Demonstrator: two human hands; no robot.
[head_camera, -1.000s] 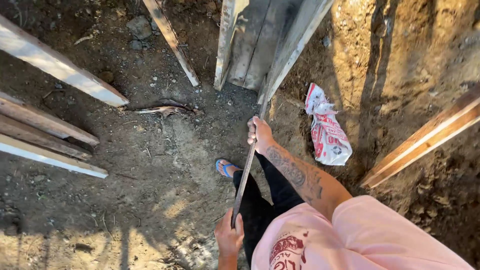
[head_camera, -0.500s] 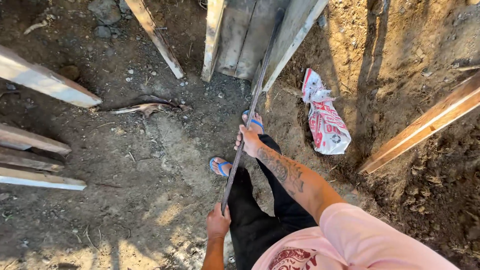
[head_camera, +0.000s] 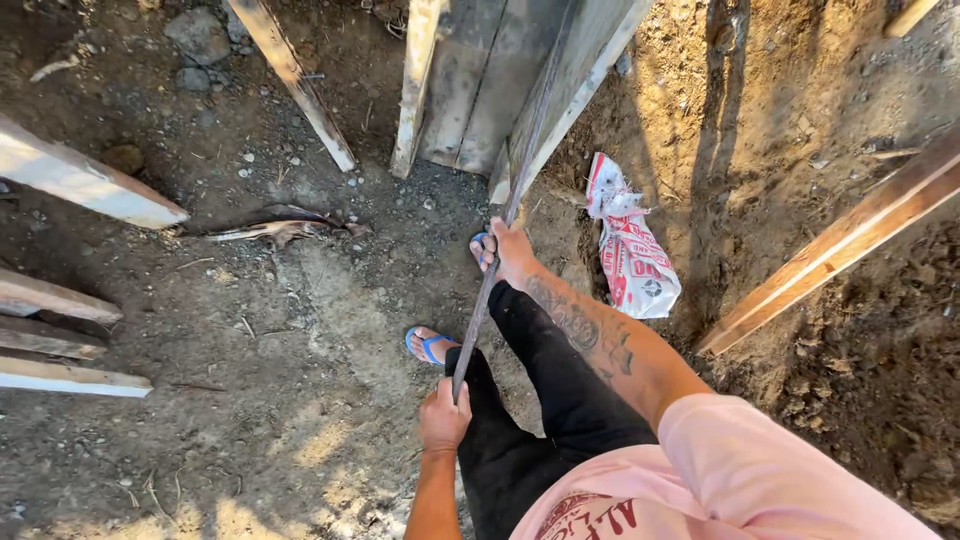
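Observation:
A long thin metal bar (head_camera: 530, 140) runs from near my waist up and away toward the wooden formwork (head_camera: 480, 90). My left hand (head_camera: 444, 415) grips the bar's near end. My right hand (head_camera: 512, 252) grips it about midway, with the tattooed forearm stretched out over my black trousers. The bar's far end runs along the slanted grey boards and out of the top of the view. My feet in blue sandals (head_camera: 430, 345) stand on bare dirt just under the bar.
A crumpled red and white sack (head_camera: 630, 255) lies on the dirt right of the boards. Loose planks (head_camera: 85, 185) lie at left, a leaning timber (head_camera: 850, 240) at right. A raised earth bank (head_camera: 820, 130) fills the right side. Stones (head_camera: 195, 40) sit top left.
The view has shifted, and my right foot has stepped forward. My right hand sits further up the bar, closer to the boards, and my left hand has followed it forward.

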